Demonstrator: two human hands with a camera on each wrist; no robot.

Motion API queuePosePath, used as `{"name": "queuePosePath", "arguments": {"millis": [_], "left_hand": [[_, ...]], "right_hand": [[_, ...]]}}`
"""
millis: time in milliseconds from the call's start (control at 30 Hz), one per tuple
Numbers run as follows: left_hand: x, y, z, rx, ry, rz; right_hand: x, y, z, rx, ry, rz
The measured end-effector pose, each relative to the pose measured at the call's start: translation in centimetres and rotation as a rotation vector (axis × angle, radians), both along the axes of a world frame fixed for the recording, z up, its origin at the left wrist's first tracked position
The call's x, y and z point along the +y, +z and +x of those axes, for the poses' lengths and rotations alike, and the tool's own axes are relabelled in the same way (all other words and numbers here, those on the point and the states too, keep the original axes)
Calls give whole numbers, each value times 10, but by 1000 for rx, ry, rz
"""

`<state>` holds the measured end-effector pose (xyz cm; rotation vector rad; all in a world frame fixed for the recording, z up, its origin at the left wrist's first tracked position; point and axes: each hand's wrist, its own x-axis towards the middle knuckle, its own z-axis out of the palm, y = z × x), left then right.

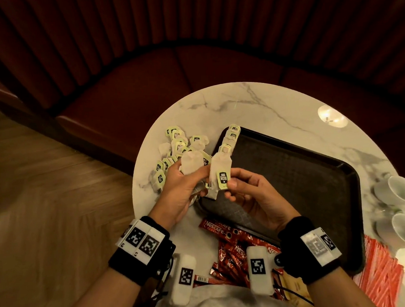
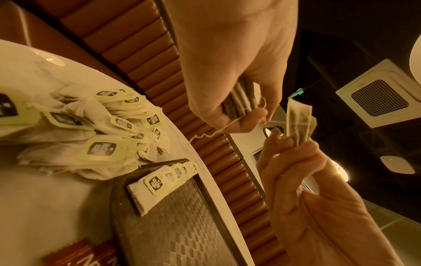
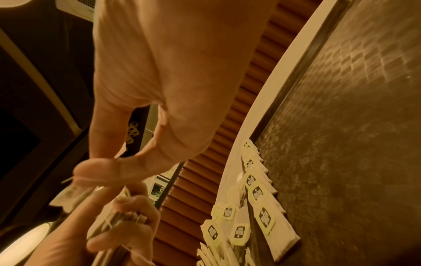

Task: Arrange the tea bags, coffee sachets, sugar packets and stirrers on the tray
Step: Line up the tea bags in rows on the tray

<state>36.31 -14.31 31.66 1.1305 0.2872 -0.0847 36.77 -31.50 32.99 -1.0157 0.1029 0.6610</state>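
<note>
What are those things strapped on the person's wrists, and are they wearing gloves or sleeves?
No gloves or sleeves: the left hand and right hand are bare, as are the forearms. Each wrist carries a wide black band with white blocks printed with black-and-white square codes. A further white coded block hangs under each wrist, and thin black cables trail from them.

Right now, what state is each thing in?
Left hand: grips a bunch of tea bags.
Right hand: pinches one tea bag.
Tray: one tea-bag row along its left edge.
Loose tea bags: heaped on table.
Nescafe sachets: off tray.
</note>
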Motion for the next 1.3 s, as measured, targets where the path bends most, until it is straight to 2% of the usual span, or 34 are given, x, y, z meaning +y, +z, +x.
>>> {"name": "queuePosePath", "arguments": {"millis": [200,400,667,833,1100,1300], "left_hand": [[4,-4,-1,21,-68,37],[4,-7,-2,31,-69,64],[5,-7,-3,-2,-71,21],[6,-12,-5,-1,-86,34],[3,-17,-6,23,-65,82],[9,-23,-6,113,35,49]], "right_hand": [[-2,-2,1,11,101,-55],[-2,-7,1,-63,85,-167],[0,-10,1,-157,-26,-211],[0,-11,2,-151,-108,-166],[-2,-16,4,-156,-140,-219],[-33,-48,47,-97,-367,-439]]}}
